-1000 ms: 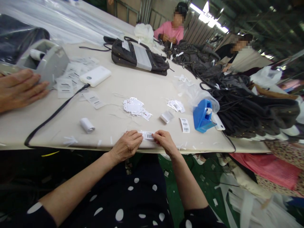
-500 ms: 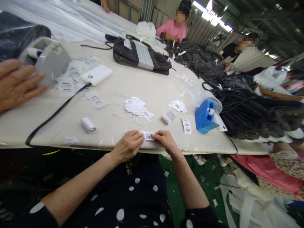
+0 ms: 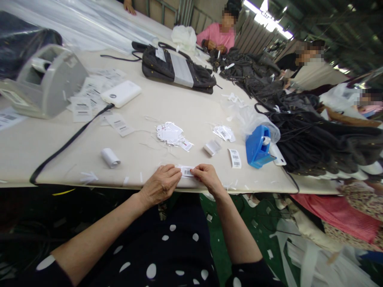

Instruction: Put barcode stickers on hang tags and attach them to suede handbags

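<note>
At the table's front edge lies a small white barcode tag [image 3: 187, 172]. My left hand [image 3: 162, 183] has its fingers together on the tag's left end. The fingertips of my right hand [image 3: 208, 177] pinch its right end. Beyond my hands is a pile of white tags with strings [image 3: 170, 133], and a smaller pile of barcode tags [image 3: 224, 133] is farther right. A clear small box [image 3: 212, 147] and a strip of barcode stickers [image 3: 235, 158] lie right of centre. A white paper roll [image 3: 110, 158] rests to the left.
A grey tape dispenser [image 3: 52, 81] and a white power bank [image 3: 121, 94] with a black cable stand left. A blue dispenser [image 3: 257, 147] stands right, beside piled black bags [image 3: 326, 135]. A strapped black bag [image 3: 179, 69] lies farther back. People sit beyond the table.
Another person's hand over the grey dispenser at the left has gone out of view. My own hands have stayed on the tag in the same place.
</note>
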The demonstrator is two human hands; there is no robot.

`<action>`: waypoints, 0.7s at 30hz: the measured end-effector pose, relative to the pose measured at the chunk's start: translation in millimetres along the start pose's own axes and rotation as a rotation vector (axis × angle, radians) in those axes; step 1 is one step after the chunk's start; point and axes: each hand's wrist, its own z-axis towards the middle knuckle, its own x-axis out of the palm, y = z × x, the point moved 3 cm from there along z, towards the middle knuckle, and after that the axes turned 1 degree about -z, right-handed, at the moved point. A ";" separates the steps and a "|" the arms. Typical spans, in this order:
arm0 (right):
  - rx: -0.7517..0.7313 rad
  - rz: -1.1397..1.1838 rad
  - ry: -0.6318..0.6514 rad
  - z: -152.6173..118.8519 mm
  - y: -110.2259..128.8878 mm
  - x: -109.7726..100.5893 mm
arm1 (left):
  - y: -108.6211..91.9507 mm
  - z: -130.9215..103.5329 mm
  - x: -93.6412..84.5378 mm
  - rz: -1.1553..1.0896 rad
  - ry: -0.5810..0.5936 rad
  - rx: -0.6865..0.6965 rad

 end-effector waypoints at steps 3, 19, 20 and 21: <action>0.001 -0.017 -0.012 -0.3 0.3 0.3 | -0.1 -0.1 -0.1 -0.001 -0.007 0.002; -0.070 -0.342 -0.122 -5.0 10.2 2.1 | -3.4 2.7 1.0 0.053 0.056 0.011; -0.077 -0.409 -0.148 -6.5 12.5 2.2 | -3.7 2.9 1.2 0.058 0.063 0.010; -0.080 -0.477 -0.172 -8.0 14.8 2.0 | -3.8 3.1 1.3 0.063 0.069 0.008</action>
